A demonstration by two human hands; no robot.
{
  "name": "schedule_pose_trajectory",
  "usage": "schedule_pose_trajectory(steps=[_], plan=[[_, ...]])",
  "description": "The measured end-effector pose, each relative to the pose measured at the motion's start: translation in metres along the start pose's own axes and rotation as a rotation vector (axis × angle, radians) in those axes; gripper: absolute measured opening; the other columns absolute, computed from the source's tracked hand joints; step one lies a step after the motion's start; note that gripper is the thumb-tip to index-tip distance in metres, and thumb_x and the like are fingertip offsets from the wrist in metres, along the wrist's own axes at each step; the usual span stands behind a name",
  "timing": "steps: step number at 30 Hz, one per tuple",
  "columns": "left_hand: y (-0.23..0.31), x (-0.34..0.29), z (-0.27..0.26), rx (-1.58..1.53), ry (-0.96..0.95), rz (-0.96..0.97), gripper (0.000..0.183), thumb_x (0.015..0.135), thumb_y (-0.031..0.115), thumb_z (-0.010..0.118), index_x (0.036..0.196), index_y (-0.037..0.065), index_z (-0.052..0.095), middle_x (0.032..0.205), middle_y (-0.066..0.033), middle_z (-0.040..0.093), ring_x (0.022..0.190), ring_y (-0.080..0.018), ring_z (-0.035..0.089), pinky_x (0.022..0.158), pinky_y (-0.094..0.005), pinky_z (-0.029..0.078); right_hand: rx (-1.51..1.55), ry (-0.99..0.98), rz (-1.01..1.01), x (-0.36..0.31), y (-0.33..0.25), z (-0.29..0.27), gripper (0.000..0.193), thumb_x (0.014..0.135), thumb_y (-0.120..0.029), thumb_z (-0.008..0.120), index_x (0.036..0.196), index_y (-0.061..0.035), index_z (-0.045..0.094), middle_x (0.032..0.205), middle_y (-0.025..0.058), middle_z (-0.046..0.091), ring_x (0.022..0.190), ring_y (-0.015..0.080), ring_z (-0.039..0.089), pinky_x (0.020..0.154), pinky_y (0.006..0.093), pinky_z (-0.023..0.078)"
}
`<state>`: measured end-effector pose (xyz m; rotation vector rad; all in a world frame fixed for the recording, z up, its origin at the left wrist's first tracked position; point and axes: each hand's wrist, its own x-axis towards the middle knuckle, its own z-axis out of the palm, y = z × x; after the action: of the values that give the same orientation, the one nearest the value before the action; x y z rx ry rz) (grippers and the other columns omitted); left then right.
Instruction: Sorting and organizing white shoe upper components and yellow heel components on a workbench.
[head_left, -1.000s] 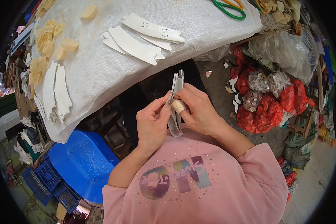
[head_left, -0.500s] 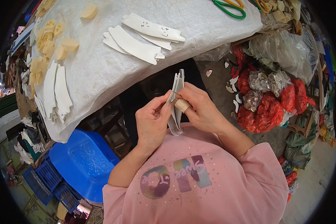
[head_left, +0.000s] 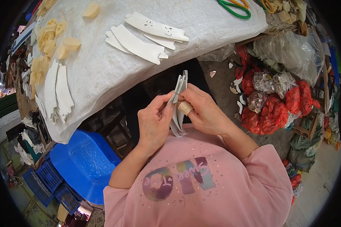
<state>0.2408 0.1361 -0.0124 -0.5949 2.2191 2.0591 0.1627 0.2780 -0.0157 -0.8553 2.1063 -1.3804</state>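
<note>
Our left hand (head_left: 154, 120) and right hand (head_left: 205, 110) are close together, clamped on a folded white piece (head_left: 180, 120) before our pink shirt (head_left: 231, 181); beyond, curved strips (head_left: 138, 43) lie on our white-covered table (head_left: 102, 81), with a blue basin (head_left: 81, 162) near left.

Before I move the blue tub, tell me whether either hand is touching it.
No, the left hand and right hand both hold the white strips, apart from the tub.
</note>
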Motion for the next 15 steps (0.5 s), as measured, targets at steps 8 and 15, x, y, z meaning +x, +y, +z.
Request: schedule_pose_trajectory(steps=[8, 15], plan=[[0.0027, -0.0010, 0.0007, 0.066, 0.024, 0.028, 0.021, 0.091, 0.004, 0.052, 0.109, -0.003, 0.058, 0.087, -0.0025, 0.062, 0.075, -0.0027, 0.053, 0.065, -0.0170, 0.044, 0.078, -0.033, 0.030, 0.0003, -0.0003, -0.0036, 0.012, 0.080, -0.006, 0.053, 0.088, 0.0015, 0.051, 0.085, 0.0138, 0.048, 0.071, 0.0289, 0.052, 0.061, 0.0380, 0.041], [0.0048, -0.0009, 0.0018, 0.048, 0.020, 0.014, 0.021, 0.090, 0.004, 0.052, 0.109, -0.003, 0.058, 0.089, -0.0032, 0.062, 0.078, -0.0034, 0.054, 0.068, -0.0176, 0.044, 0.052, 0.023, 0.038, 0.0008, -0.0022, -0.0017, 0.012, 0.078, -0.007, 0.054, 0.085, 0.0012, 0.050, 0.080, 0.0131, 0.047, 0.064, 0.0283, 0.050, 0.059, 0.0390, 0.041]])
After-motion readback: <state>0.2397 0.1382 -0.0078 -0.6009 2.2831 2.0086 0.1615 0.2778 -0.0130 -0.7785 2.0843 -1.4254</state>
